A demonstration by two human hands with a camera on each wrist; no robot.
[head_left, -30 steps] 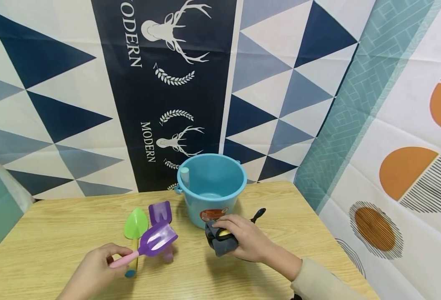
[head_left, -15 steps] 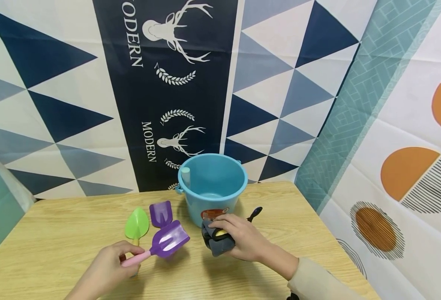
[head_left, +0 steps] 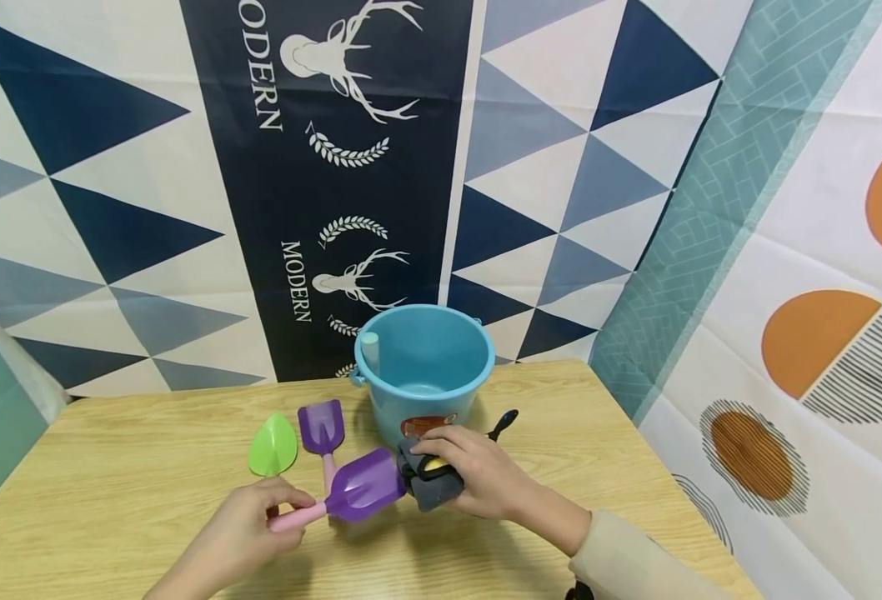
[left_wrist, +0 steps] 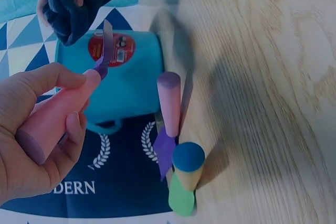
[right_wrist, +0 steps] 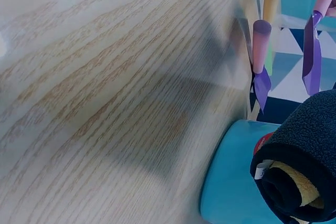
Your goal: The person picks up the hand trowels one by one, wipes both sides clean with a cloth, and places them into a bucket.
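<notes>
My left hand (head_left: 249,521) pinches the pink handle of a purple toy shovel (head_left: 366,485), held above the table. My right hand (head_left: 478,475) grips a folded dark grey cloth (right_wrist: 310,135) with yellow showing inside its fold. In the head view the blade's tip meets the edge of the cloth; whether they touch is unclear. A thin black handle (head_left: 503,423) pokes out behind the right hand, and the rest of it is hidden. Behind the cloth stands a blue bucket (head_left: 426,400) with a pale blue rod-like end (head_left: 369,350) inside its rim.
A second purple shovel (head_left: 322,427) with a pink handle lies left of the bucket. Beside it lies a green trowel (head_left: 273,446); its yellow handle with a blue end (left_wrist: 189,156) shows in the left wrist view. Patterned cloth walls (head_left: 546,167) enclose the wooden table (head_left: 111,483).
My left hand has carried the purple shovel rightward until its blade reaches the cloth in the head view. My right hand, still holding the cloth, has shifted slightly left, and the black handle moved with it.
</notes>
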